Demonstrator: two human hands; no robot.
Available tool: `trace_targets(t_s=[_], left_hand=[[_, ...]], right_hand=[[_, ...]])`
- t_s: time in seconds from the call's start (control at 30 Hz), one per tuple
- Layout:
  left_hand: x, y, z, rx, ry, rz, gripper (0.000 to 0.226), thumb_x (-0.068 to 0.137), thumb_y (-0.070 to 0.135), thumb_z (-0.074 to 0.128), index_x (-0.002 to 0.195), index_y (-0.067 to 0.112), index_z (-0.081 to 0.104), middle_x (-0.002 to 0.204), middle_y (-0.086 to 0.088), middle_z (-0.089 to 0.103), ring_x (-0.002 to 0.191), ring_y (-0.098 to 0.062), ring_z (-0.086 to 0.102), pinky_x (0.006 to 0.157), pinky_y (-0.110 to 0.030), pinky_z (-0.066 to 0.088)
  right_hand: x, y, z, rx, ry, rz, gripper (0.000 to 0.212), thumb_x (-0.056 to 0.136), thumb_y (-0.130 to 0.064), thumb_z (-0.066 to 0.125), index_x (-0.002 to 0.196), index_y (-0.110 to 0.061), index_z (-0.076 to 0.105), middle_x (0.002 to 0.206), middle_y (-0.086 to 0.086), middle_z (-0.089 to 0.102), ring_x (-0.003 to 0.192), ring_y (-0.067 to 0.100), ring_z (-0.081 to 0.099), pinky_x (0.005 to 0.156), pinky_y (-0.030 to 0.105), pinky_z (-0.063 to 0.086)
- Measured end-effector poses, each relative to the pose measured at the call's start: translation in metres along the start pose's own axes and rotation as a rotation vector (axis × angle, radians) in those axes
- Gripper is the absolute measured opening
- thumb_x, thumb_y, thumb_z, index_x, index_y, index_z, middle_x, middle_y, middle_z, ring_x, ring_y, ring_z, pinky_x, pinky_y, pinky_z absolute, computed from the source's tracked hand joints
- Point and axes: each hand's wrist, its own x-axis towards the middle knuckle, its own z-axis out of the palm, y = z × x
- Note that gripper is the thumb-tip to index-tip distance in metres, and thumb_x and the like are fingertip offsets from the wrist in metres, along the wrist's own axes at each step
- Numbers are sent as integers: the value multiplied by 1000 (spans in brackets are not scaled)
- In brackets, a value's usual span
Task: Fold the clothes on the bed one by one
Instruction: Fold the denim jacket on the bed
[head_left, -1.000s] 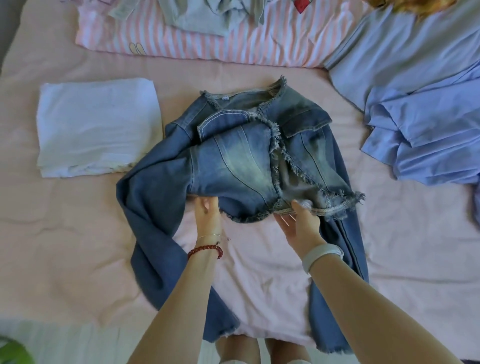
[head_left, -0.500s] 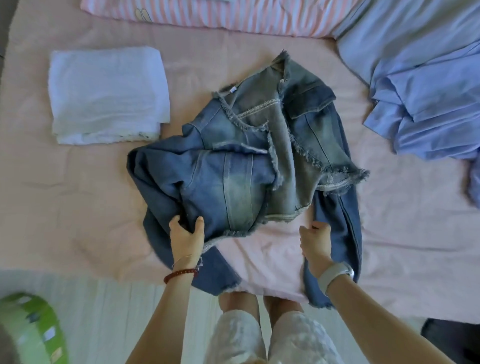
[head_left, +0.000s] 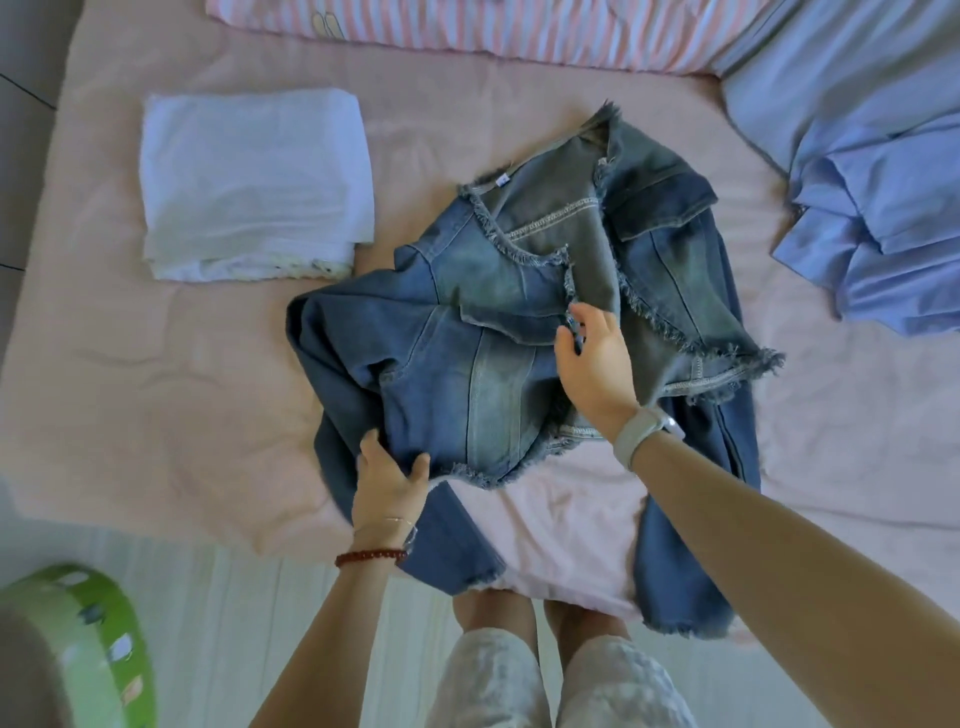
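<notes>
Pink bedding (head_left: 156, 364) is covering the bed, seen from above by a person standing at its near edge. Item in work: a denim jacket (head_left: 483, 374) with frayed edges, lying rumpled mid-bed, collar pointing away from the person, hem toward them, both sleeves trailing down over the near edge. The left hand (head_left: 387, 483) is gripping the hem at its near left corner, thumb on top of the cloth, fingers underneath and not visible. The right hand (head_left: 595, 358) is reaching further up the jacket, thumb and fingertips closing on the frayed front edge of the left panel; whether they are already pinching it cannot be told for certain. Governing relation: the jacket's long axis is running away from the person, with the right hand nearer the open front, so flattening or closing that panel is probably falling to it. A small neck label is showing at the collar, unreadable. Outward: a folded white garment (head_left: 254, 182) is sitting to the left, blue clothes (head_left: 872, 208) are lying unfolded at right, striped pink fabric (head_left: 493, 31) beyond.
</notes>
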Motion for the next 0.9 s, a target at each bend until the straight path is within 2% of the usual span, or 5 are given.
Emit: trace_targets(t_s=[0.23, 0.43, 0.6, 0.8, 0.9], left_hand=[[69, 83, -28, 170, 500, 561, 38, 82, 26, 65, 110, 1, 59, 117, -21, 55, 109, -40, 49, 88, -44, 36], [139, 145, -25, 485, 92, 532, 41, 90, 42, 54, 103, 2, 52, 105, -20, 61, 100, -36, 55, 77, -42, 42], [152, 142, -49, 53, 412, 700, 36, 97, 34, 45, 92, -2, 49, 76, -29, 59, 70, -45, 56, 55, -39, 32], [178, 155, -57, 33, 468, 503, 37, 96, 25, 43, 128, 6, 45, 121, -15, 56, 109, -35, 51, 79, -40, 39], [155, 143, -42, 179, 496, 679, 41, 92, 25, 46, 129, 9, 48, 135, -16, 46, 123, -35, 42, 95, -47, 36]], right_hand=[[54, -3, 11, -224, -142, 237, 42, 97, -29, 42, 123, 5, 44, 126, 22, 51, 113, 35, 50, 85, 34, 40], [58, 1, 27, -342, -174, 480, 44, 95, -35, 46, 121, 0, 47, 126, 18, 53, 117, 37, 48, 97, 41, 39], [59, -23, 7, -70, 285, -44, 23, 99, -20, 38, 111, -4, 48, 101, 14, 60, 78, 37, 56, 61, 37, 39], [121, -48, 2, 12, 122, -20, 49, 98, -26, 43, 143, -15, 27, 136, 11, 35, 106, 25, 50, 83, 39, 45], [111, -36, 6, -129, 105, -90, 53, 97, -16, 43, 146, -11, 22, 143, 16, 28, 126, 31, 37, 97, 38, 37]])
